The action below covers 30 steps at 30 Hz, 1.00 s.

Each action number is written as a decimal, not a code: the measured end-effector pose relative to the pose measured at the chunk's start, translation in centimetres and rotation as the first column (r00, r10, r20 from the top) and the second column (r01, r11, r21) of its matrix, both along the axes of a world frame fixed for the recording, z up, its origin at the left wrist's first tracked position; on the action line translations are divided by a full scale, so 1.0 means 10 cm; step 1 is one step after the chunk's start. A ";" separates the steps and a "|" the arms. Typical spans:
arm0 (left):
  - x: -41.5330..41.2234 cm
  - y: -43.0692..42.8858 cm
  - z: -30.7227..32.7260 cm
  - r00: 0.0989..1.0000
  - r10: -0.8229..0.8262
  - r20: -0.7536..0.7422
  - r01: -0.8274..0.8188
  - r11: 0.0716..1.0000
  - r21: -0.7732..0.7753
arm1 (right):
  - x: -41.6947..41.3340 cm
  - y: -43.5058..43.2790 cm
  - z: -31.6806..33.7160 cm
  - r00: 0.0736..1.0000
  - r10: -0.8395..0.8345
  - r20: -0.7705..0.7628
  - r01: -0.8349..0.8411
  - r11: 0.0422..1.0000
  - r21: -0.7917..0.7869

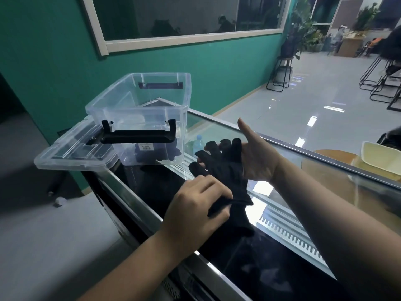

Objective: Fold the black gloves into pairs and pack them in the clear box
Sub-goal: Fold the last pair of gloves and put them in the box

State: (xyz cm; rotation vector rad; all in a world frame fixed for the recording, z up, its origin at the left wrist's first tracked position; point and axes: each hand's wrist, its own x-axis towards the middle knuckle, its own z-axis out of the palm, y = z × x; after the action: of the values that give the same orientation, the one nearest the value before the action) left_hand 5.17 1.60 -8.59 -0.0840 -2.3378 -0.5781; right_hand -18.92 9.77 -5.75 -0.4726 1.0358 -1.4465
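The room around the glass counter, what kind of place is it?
Probably a cafe or shop open to the public: a glass display counter with a bottle inside, black bar stools on a glossy tiled floor, and potted plants on stands.

Dim foreground, bright glare on floor, wide-angle bending at edges, slight softness.

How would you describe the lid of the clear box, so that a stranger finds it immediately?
Start at the clear box standing open on the glass counter by the green wall. The lid lies flat against its left side, jutting past the counter's edge. It is clear like the box, but shallow and tray-shaped.
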 end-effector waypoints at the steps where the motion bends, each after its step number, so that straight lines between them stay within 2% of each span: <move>1: 0.01 0.01 -0.03 1.000 -0.006 0.017 0.006 1.000 -0.002 | -0.02 -0.01 -0.03 1.000 0.001 -0.007 -0.001 1.000 0.019; 15: 0.12 0.09 -0.16 0.976 -0.073 0.206 0.052 0.993 0.107 | -0.24 0.13 -0.16 0.970 0.069 -0.234 -0.037 0.989 0.140; 24: 0.13 0.08 -0.16 0.963 -0.093 0.252 0.049 0.983 0.177 | -0.28 0.12 -0.21 0.973 0.065 -0.220 -0.036 0.990 0.136; 30: 0.11 0.06 -0.18 0.950 -0.094 0.299 0.033 0.979 0.203 | -0.30 0.12 -0.15 0.963 0.119 -0.242 -0.085 0.985 0.147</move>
State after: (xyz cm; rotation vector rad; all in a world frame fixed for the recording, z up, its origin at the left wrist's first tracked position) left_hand 6.28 2.17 -10.38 0.0240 -2.5701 -0.9068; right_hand -21.92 10.95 -7.26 -0.6121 1.2837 -1.2364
